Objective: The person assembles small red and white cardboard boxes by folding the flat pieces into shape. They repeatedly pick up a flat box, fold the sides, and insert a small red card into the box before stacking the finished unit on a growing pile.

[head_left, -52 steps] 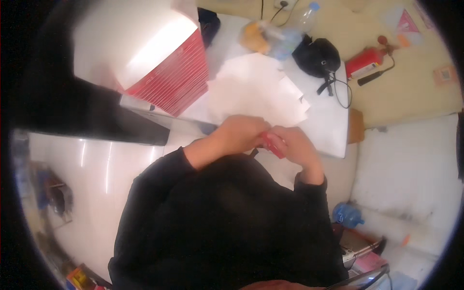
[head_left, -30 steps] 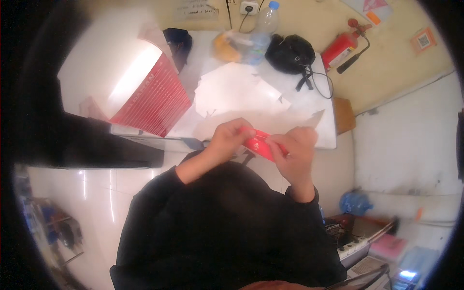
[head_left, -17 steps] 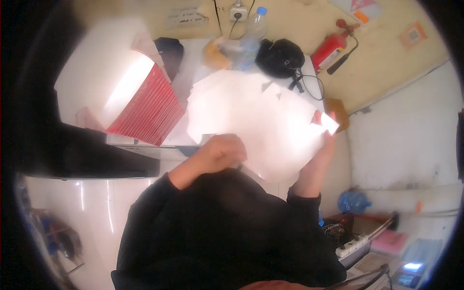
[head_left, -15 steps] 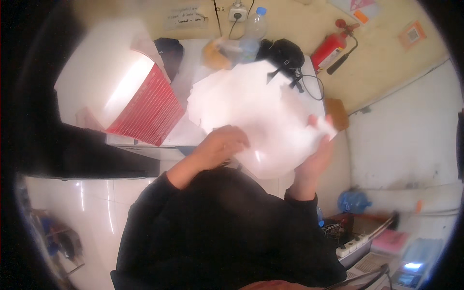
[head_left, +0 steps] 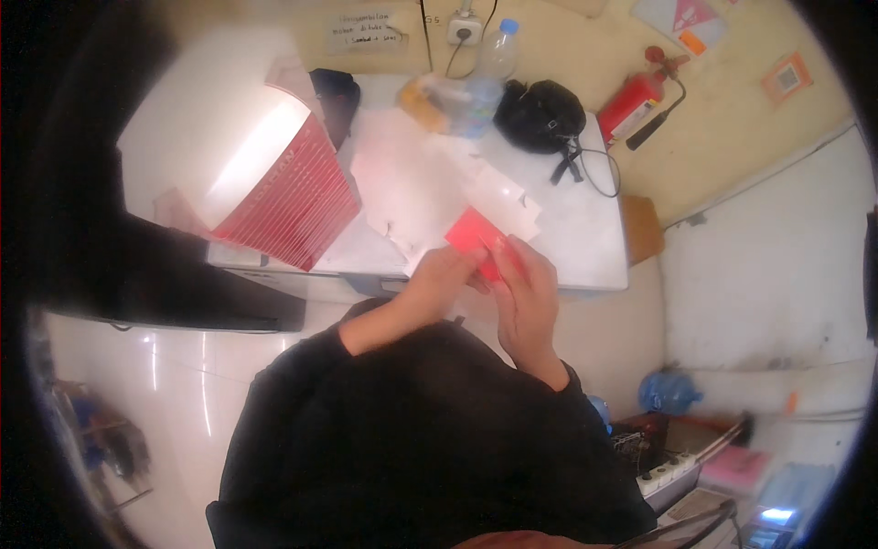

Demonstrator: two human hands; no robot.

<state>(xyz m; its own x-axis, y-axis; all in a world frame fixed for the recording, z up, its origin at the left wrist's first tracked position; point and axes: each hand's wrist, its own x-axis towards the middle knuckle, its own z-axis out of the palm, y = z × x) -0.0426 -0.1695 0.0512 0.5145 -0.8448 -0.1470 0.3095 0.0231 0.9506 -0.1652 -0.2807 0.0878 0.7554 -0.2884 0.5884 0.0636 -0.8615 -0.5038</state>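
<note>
My left hand (head_left: 444,277) and my right hand (head_left: 528,291) meet in front of me at the near edge of the table. Between them they pinch a small bright red piece of card or paper (head_left: 468,228), flat and square-cornered where it shows. My fingers and thumbs cover its lower part. Beyond my hands, white sheets (head_left: 402,169) lie on the table, with a cut-edged white piece (head_left: 505,199) beside them. On the left stands a stack of white sheets with a red striped side (head_left: 294,203).
A white table (head_left: 585,247) stands against the wall. On it are a clear bottle with a blue cap (head_left: 499,55), a black bag with a strap (head_left: 541,116) and a yellowish plastic packet (head_left: 423,101). A red fire extinguisher (head_left: 633,105) hangs at the far right.
The large white sheets that my hands held are out of my grip, and white sheets show on the table. Both hands have come together and now hold the red piece.
</note>
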